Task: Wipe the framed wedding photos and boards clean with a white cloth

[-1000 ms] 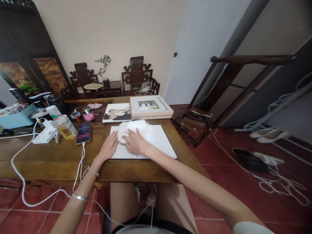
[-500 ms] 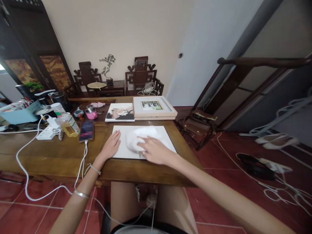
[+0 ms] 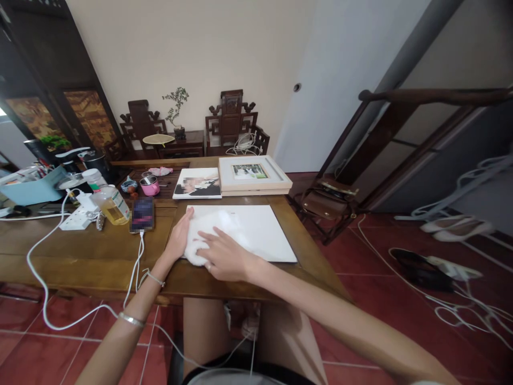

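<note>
A glossy white rectangular panel [image 3: 264, 230] lies flat on the wooden table in front of me. A small mark shows near its far edge; what kind of panel it is I cannot tell. My right hand [image 3: 224, 254] presses a fluffy white cloth [image 3: 195, 251] onto the left part of the panel, its fingers spread over the cloth, with a ring on one finger. Against the panel's left edge rests my left hand [image 3: 180, 235], its fingers stretched out and holding nothing. The cloth lies right beside it.
Beyond the panel are a photo print [image 3: 196, 183] and a framed picture [image 3: 254, 175]. On the left are a phone [image 3: 142, 214] on a cable, a bottle of yellow liquid [image 3: 113, 206], a power strip [image 3: 78, 218] and a pink cup [image 3: 149, 185]. A brown bag [image 3: 326, 206] sits on a chair at right.
My right hand has slid the cloth leftward across the panel, toward my left hand. The panel's right part is now uncovered. My left hand has turned slightly more edge-on.
</note>
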`<state>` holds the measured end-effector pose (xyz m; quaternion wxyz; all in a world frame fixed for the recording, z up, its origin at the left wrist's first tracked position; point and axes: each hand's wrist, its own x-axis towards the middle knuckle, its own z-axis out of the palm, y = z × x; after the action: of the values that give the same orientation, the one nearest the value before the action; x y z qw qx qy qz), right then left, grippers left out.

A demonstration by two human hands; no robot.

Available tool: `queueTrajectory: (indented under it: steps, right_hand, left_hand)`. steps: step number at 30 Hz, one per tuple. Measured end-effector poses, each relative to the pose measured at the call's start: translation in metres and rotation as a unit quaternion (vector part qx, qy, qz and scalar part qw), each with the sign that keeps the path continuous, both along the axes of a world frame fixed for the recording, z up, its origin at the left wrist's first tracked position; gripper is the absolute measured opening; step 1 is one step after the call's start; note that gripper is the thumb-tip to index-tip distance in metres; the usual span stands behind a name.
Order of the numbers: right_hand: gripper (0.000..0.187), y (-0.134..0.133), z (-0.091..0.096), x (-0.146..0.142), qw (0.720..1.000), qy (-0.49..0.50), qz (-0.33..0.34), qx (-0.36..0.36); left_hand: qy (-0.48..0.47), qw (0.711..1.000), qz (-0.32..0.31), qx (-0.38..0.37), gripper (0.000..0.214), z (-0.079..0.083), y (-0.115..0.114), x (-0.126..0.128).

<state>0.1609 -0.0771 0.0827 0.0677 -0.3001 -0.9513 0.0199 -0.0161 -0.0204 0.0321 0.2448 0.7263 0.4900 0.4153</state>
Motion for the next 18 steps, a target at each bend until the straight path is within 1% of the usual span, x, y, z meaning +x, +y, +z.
queueTrajectory:
  steps: [2, 4, 7, 10, 13, 15, 18]
  right_hand:
    - [0.028, -0.014, 0.008, 0.013, 0.999, -0.015, 0.016, -0.023]
    - [0.026, -0.019, 0.015, 0.027, 0.999, -0.027, 0.001, -0.036]
    - [0.027, -0.008, 0.019, 0.044, 0.997, -0.043, -0.058, -0.038]
    - [0.03, 0.023, 0.015, 0.051, 0.988, -0.039, -0.141, -0.051]
    - [0.033, 0.063, 0.011, 0.043, 0.973, 0.019, -0.211, -0.087]
    - [0.036, 0.088, 0.01, 0.028, 0.968, 0.053, -0.225, -0.1]
    - [0.038, 0.114, 0.012, -0.002, 0.97, 0.079, -0.2, -0.109]
  left_hand:
    - [0.018, 1.0, -0.003, -0.014, 0.058, -0.002, 0.0, 0.001]
    - [0.052, 0.998, -0.008, -0.022, 0.057, -0.005, 0.001, 0.002]
    - [0.111, 0.993, -0.023, -0.012, 0.052, -0.013, 0.005, 0.0]
    - [0.143, 0.989, -0.033, 0.005, 0.049, -0.018, 0.008, -0.002]
    - [0.151, 0.988, -0.035, 0.012, 0.048, -0.019, 0.009, -0.003]
    - [0.155, 0.987, -0.037, 0.012, 0.048, -0.018, 0.008, -0.003]
    - [0.16, 0.986, -0.037, 0.011, 0.049, -0.015, 0.008, -0.003]
